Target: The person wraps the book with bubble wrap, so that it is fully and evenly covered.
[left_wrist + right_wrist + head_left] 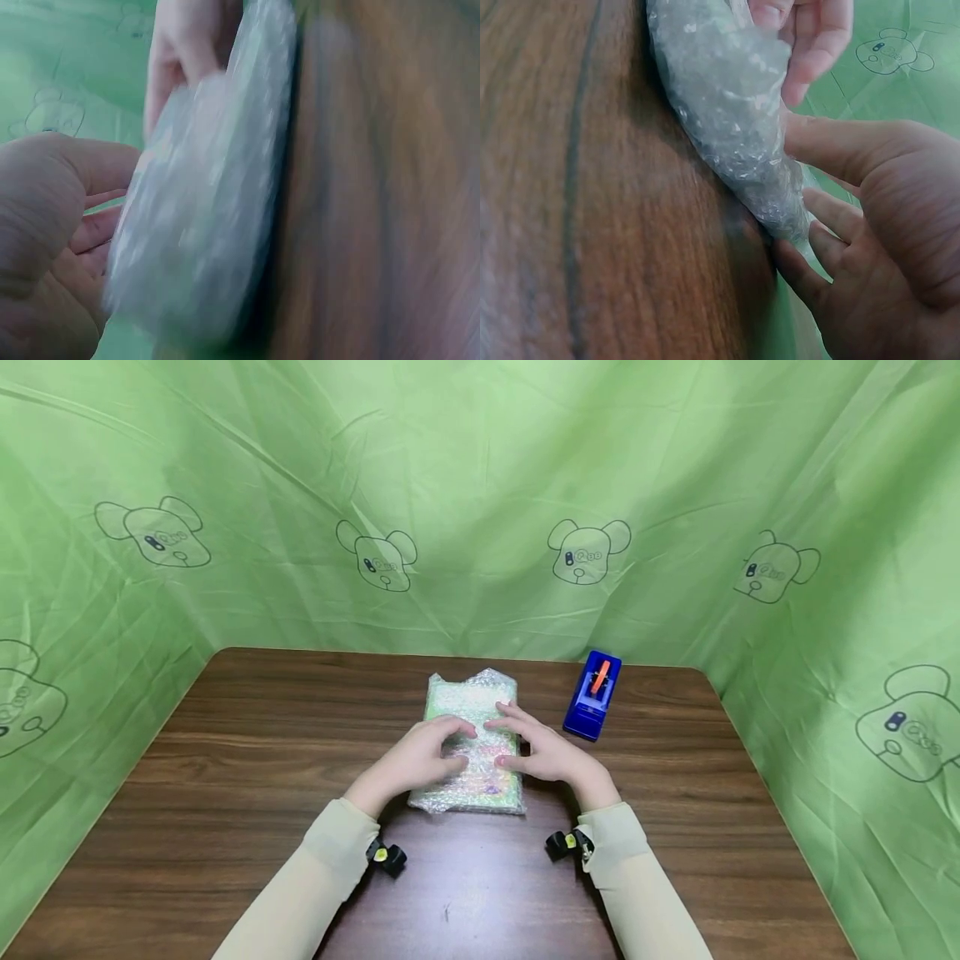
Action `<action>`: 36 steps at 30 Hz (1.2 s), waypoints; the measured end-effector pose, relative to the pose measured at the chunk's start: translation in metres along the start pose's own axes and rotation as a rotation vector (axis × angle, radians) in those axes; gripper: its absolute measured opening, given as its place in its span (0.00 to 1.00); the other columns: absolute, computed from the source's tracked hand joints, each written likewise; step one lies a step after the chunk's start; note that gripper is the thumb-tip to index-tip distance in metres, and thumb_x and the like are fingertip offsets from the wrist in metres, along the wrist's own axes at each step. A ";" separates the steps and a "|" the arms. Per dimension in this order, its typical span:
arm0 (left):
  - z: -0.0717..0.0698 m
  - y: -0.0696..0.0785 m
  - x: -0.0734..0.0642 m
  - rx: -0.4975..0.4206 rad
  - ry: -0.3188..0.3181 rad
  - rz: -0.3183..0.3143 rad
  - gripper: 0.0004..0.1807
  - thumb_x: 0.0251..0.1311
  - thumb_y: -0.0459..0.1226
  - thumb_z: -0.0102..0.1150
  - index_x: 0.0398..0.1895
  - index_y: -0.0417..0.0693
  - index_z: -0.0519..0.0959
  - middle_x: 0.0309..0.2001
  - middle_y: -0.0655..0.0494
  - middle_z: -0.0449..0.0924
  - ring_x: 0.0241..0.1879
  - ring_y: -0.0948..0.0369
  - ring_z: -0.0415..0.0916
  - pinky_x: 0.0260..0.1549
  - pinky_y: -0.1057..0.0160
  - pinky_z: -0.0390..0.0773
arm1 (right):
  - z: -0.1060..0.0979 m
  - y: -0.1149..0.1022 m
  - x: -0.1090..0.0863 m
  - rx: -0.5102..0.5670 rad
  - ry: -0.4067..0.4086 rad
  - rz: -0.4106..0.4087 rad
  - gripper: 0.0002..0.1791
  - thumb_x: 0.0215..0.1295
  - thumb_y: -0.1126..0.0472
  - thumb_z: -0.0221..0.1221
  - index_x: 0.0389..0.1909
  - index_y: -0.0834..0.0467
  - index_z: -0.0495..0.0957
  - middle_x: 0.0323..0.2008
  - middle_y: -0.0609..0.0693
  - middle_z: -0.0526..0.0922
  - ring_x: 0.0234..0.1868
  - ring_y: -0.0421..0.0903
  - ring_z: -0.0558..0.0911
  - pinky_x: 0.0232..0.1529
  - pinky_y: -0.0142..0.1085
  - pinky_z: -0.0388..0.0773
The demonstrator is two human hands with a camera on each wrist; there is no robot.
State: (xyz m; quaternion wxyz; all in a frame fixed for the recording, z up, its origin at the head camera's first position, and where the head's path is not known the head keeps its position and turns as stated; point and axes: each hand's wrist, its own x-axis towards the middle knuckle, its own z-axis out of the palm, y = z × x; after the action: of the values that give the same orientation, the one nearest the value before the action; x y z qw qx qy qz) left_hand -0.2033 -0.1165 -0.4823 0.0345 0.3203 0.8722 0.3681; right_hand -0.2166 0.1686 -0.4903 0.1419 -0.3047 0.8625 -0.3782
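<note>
Beneath both hands, wood-grain table [225, 777]. Directly under the fingers, bubble-wrapped package [468, 697], lying flat, long axis running away from the wrists. Left hand [422, 757] over its left part, right hand [546, 753] over its right; both loosely spread, thumbs apart from bent fingers, fingertips facing inward. Grip pressure: cannot tell. Beyond right hand, blue device [588, 712], orange piece [600, 677] on top.

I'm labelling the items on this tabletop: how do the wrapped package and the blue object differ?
The package is covered in clear bubble wrap; the blue object is unwrapped, with an orange part. The package is broader; the blue object is narrower. The left hand and right hand are at the package, while the blue object lies apart from both. Both items are on the table.
</note>
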 end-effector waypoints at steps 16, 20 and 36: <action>-0.017 -0.031 -0.015 0.021 -0.205 -0.020 0.45 0.72 0.52 0.70 0.86 0.48 0.64 0.89 0.48 0.50 0.86 0.44 0.49 0.80 0.35 0.59 | 0.001 0.004 0.001 -0.014 -0.040 -0.023 0.34 0.79 0.53 0.66 0.82 0.52 0.70 0.89 0.54 0.48 0.89 0.59 0.42 0.82 0.68 0.51; -0.017 -0.034 -0.016 0.006 -0.230 -0.013 0.47 0.74 0.54 0.68 0.88 0.50 0.60 0.90 0.49 0.47 0.87 0.44 0.44 0.80 0.34 0.56 | 0.001 0.002 0.000 -0.010 -0.038 -0.031 0.34 0.79 0.53 0.66 0.82 0.53 0.70 0.89 0.56 0.49 0.89 0.61 0.43 0.81 0.70 0.51; -0.016 -0.038 -0.015 0.010 -0.257 0.004 0.40 0.76 0.56 0.66 0.86 0.60 0.66 0.90 0.54 0.45 0.88 0.46 0.41 0.80 0.32 0.55 | 0.001 0.002 -0.001 -0.001 -0.040 -0.008 0.34 0.79 0.55 0.66 0.82 0.53 0.70 0.90 0.54 0.47 0.89 0.57 0.40 0.82 0.70 0.48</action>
State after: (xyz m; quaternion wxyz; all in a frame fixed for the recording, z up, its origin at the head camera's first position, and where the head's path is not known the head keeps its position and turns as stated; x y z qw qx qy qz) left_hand -0.2159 -0.1553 -0.4981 0.1440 0.3666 0.8617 0.3198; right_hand -0.2165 0.1696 -0.4925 0.1575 -0.3157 0.8585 -0.3721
